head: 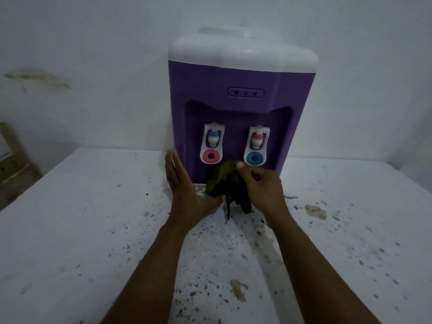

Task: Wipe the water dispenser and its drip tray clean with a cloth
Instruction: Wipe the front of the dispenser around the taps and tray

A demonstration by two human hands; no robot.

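The left hand, fingers straight, braces the dispenser to steady it; the right hand clutches the cloth low against its front.

The water dispenser has a purple body of moulded plastic with a fine, grainy matt texture. Its white top cap is smoother plastic with a faint sheen. The left tap and right tap are smooth white plastic with red and blue rings. The cloth, low in the centre, is soft, crumpled dark-green fabric. The table top is matt white, rough, speckled and chipped. The wall is matt white, stained at upper left.
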